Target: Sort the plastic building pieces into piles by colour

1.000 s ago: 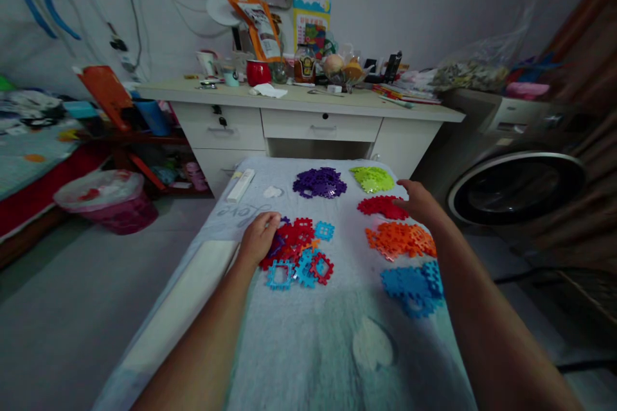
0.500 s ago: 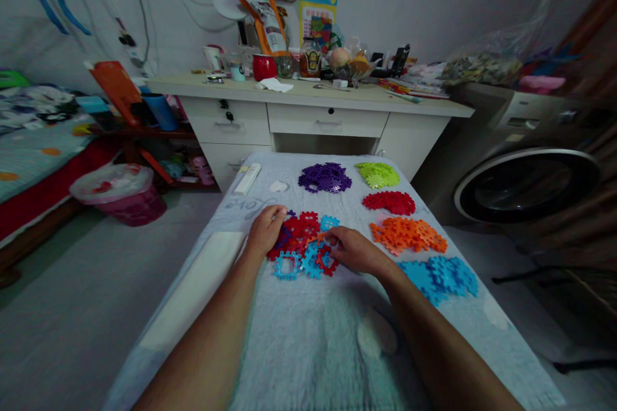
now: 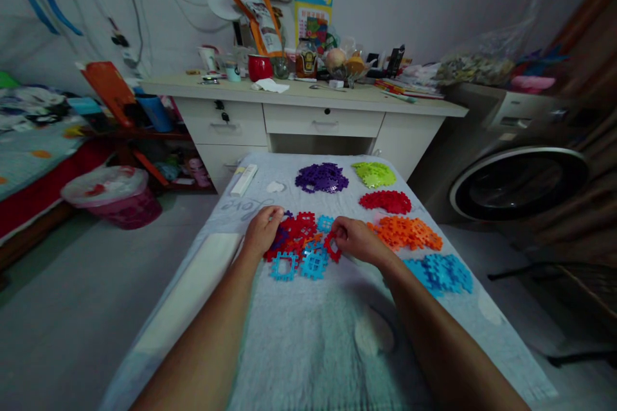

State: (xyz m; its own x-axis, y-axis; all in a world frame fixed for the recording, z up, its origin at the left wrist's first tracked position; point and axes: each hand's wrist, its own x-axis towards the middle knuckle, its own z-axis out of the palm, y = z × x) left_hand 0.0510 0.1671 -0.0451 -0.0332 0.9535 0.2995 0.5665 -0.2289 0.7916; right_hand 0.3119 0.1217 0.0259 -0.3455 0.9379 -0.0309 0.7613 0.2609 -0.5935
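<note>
A mixed heap of red, blue and purple plastic tiles lies in the middle of a pale blue cloth-covered table. My left hand rests on the heap's left edge, fingers curled over tiles. My right hand pinches a red tile at the heap's right edge. Sorted piles sit beyond: purple, lime green, red, orange and blue.
A cluttered white desk with drawers stands behind the table. A washing machine is at the right, a pink bin and a bed at the left. A white tube lies on the table's far left.
My right hand came back from the red pile to the mixed heap and closed on a red tile. My left hand stayed on the heap.
</note>
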